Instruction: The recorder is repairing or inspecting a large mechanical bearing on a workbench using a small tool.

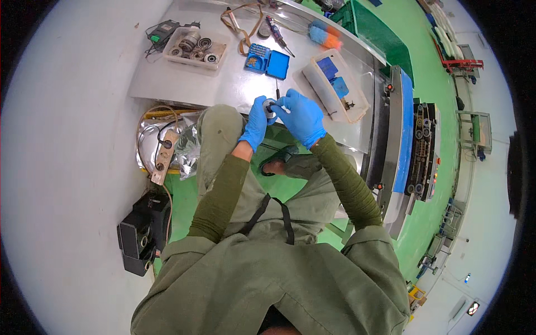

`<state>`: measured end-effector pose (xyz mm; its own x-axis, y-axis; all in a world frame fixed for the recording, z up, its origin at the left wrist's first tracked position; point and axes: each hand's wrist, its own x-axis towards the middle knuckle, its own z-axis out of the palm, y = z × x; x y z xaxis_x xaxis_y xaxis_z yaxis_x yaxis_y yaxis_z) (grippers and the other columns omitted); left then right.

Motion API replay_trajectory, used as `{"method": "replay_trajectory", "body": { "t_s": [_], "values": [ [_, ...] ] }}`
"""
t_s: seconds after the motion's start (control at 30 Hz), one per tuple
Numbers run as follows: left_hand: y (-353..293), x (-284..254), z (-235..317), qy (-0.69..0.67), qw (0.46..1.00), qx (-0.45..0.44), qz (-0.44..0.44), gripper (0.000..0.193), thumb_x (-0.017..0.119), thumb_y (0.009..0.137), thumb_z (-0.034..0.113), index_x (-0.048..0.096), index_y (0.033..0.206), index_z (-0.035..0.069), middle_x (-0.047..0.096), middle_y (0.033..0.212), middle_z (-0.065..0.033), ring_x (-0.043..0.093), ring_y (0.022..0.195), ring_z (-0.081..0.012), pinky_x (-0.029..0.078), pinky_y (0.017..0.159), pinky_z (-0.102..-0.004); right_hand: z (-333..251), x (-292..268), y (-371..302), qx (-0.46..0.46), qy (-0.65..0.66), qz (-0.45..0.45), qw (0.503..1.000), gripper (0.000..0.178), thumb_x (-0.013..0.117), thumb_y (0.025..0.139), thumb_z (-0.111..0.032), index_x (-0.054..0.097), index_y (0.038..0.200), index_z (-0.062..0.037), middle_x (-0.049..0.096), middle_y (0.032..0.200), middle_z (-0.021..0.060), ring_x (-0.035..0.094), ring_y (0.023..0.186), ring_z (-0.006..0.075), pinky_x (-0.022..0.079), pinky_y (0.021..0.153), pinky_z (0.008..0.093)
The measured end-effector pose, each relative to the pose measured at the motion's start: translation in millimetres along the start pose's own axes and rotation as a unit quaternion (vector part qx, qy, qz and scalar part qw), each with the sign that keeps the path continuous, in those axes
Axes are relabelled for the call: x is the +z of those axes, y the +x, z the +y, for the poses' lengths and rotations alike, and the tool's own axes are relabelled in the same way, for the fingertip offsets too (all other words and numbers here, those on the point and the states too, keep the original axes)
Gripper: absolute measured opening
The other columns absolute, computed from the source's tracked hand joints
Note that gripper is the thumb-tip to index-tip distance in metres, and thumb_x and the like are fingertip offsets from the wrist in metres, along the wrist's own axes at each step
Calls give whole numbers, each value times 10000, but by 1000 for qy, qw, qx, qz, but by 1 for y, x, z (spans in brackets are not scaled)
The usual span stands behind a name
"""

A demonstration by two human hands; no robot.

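Blue gloves cover both my hands, which meet at the front edge of the metal table. My left hand (255,124) is closed around a small round part (268,107) with a pale metal rim and dark centre. The bent fingers of my right hand (302,116) press at this same part; whether they pinch something small is hidden. Just beyond my fingers lies a thin dark-tipped tool (277,89), its kind unclear. Farther back, a blue case (277,65) lies open with small bits in it. Behind it is a screwdriver (276,33) with a dark handle.
On the metal table (195,89), a clear tray (215,68) of round metal parts stands left, beside a black adapter (162,34). A white bin (312,75) with blue pieces stands right, near an orange-blue duster (325,36). A power strip (163,159) hangs at lower left.
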<state>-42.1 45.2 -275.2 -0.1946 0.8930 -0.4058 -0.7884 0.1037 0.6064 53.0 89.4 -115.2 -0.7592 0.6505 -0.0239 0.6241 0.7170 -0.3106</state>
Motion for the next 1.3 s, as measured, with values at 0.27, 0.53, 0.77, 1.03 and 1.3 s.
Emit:
{"method": "replay_trajectory", "body": {
  "t_s": [0.27,0.53,0.77,1.03,1.3],
  "values": [
    [0,6,-4,26,999,1,43,342,419,945,424,562,819,140,504,677,6,453,540,-112,410,509,-252,1,14,2,84,109,54,989,172,667,842,-234,696,899,-75,661,692,147,646,595,313,491,552,396],
    [-17,28,17,2,999,-3,42,381,382,953,411,526,712,153,463,589,13,404,501,-100,302,468,-267,9,3,-2,27,113,-35,993,180,617,853,-224,708,954,-106,681,811,162,658,735,351,515,664,433],
    [-11,18,10,6,999,1,-37,374,378,956,408,531,728,154,468,593,18,405,496,-99,304,464,-256,7,11,-6,28,60,57,996,131,621,860,-211,697,919,-121,669,756,148,656,722,359,500,633,447],
    [-4,13,2,4,999,-6,36,354,386,953,416,505,732,167,496,633,4,419,510,-97,322,461,-261,4,17,-4,80,124,30,989,162,631,846,-172,647,990,-100,671,779,141,655,708,336,499,635,419],
    [-7,8,9,22,998,-24,-46,370,386,946,429,497,708,168,485,606,26,388,482,-95,285,456,-263,14,-7,-2,-101,53,-46,992,189,606,832,-97,638,1017,-85,666,822,121,646,713,318,510,660,407]
  ]
}}
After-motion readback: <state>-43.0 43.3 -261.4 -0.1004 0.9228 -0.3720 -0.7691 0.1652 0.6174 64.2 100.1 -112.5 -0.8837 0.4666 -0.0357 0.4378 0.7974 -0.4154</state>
